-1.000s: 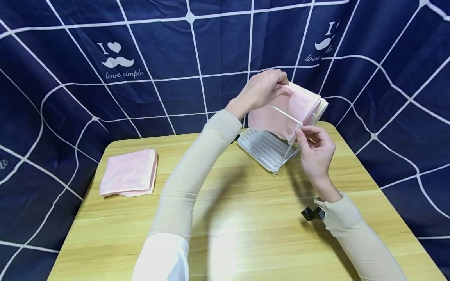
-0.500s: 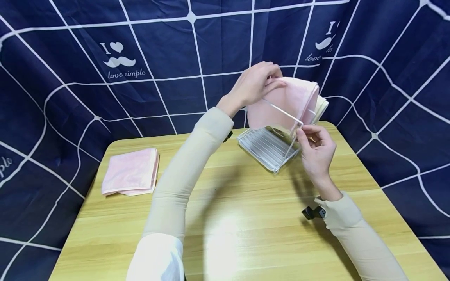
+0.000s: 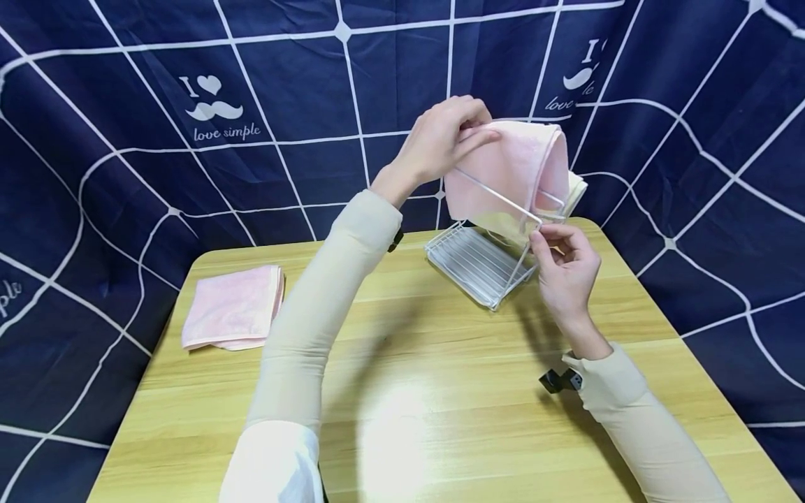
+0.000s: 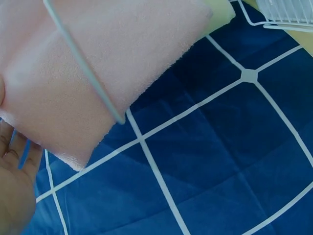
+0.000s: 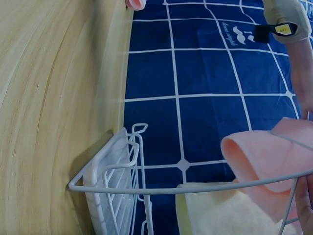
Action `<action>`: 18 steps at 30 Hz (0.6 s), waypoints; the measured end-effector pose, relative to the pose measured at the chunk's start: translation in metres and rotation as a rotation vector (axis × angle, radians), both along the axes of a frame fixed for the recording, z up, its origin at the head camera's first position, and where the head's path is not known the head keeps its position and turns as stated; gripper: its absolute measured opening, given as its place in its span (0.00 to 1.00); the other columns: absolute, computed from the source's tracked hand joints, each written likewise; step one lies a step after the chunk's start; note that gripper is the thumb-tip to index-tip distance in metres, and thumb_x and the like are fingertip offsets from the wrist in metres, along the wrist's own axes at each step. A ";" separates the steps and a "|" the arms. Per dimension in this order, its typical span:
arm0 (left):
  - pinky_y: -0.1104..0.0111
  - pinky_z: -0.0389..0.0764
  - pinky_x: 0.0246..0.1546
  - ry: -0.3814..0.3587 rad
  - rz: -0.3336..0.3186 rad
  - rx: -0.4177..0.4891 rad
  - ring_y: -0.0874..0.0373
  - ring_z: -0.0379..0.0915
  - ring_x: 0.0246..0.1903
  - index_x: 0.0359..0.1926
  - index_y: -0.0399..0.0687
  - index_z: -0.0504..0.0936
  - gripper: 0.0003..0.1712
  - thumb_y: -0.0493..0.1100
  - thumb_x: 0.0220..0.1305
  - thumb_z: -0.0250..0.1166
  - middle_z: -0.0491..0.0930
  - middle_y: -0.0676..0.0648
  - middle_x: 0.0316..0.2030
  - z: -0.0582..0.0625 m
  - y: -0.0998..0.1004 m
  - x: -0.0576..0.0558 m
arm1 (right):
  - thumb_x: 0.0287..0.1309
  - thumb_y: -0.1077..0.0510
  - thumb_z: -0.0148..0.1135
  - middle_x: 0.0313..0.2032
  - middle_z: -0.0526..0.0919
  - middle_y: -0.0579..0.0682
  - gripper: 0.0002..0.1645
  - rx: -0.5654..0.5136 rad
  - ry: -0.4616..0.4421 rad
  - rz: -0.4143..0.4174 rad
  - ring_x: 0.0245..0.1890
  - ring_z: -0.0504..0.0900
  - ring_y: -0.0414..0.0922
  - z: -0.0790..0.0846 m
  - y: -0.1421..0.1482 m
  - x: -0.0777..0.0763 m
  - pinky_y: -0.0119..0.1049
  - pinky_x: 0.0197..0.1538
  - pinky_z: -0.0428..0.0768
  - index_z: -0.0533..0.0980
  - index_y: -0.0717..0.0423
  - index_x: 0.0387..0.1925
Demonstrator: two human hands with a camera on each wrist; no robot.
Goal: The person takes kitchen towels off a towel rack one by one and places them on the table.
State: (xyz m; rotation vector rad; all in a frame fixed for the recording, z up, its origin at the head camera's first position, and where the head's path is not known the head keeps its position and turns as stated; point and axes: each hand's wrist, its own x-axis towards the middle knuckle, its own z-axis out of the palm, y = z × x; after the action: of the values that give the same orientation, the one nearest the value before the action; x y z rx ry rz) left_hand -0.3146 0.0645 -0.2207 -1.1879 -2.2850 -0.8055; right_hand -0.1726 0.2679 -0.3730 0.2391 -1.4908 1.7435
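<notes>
My left hand (image 3: 443, 140) pinches the upper left corner of a folded pink towel (image 3: 516, 161), which hangs over the top bar of a white wire rack (image 3: 474, 262). A pale yellow towel (image 3: 575, 190) hangs on the rack behind the pink one. Thumb and fingers of my right hand (image 3: 569, 276) hold the rack's front wire corner. In the left wrist view, a rack bar crosses the face of the pink towel (image 4: 142, 49). The right wrist view shows the pink towel's rolled fold (image 5: 254, 156) above the pale yellow cloth (image 5: 215, 210).
Another folded pink towel (image 3: 229, 307) lies at the left of the wooden table (image 3: 465, 398). The rack's base tray (image 5: 105, 186) rests on the table at the back right. A dark blue curtain (image 3: 302, 91) with white lines stands close behind and at both sides.
My left hand has moved up and to the left, raising the pink towel's top edge and drawing it away from the pale yellow one. My right hand has stayed on the rack corner.
</notes>
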 end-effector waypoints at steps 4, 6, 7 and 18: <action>0.72 0.63 0.39 0.027 -0.026 0.076 0.62 0.65 0.34 0.43 0.45 0.87 0.16 0.54 0.73 0.67 0.71 0.54 0.31 0.005 -0.009 0.000 | 0.59 0.77 0.68 0.31 0.87 0.43 0.10 0.003 0.001 0.002 0.29 0.86 0.33 0.000 0.000 0.000 0.20 0.35 0.82 0.85 0.63 0.37; 0.73 0.62 0.38 0.030 -0.032 0.100 0.62 0.65 0.33 0.43 0.43 0.87 0.16 0.53 0.73 0.68 0.70 0.54 0.30 0.008 -0.013 0.000 | 0.59 0.77 0.68 0.31 0.87 0.43 0.09 0.004 0.002 0.003 0.29 0.86 0.33 0.000 0.000 0.000 0.20 0.34 0.82 0.85 0.63 0.37; 0.73 0.61 0.38 0.029 -0.031 0.108 0.62 0.64 0.33 0.43 0.43 0.87 0.16 0.53 0.73 0.68 0.70 0.54 0.30 0.009 -0.014 0.000 | 0.59 0.77 0.68 0.31 0.87 0.43 0.09 0.005 0.002 0.002 0.29 0.86 0.33 0.000 0.000 0.000 0.20 0.34 0.82 0.85 0.63 0.37; 0.74 0.62 0.39 0.012 0.001 0.136 0.60 0.66 0.35 0.43 0.42 0.87 0.17 0.53 0.73 0.68 0.70 0.54 0.31 0.021 -0.032 0.005 | 0.59 0.76 0.68 0.31 0.87 0.43 0.09 0.009 -0.005 -0.002 0.28 0.86 0.33 0.001 -0.001 0.001 0.20 0.33 0.82 0.85 0.64 0.37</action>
State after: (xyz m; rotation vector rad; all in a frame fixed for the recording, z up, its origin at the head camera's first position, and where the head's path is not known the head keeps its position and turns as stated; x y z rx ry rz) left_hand -0.3098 0.0325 -0.1993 -1.1270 -2.1834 -0.9353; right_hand -0.1720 0.2669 -0.3721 0.2379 -1.5020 1.7376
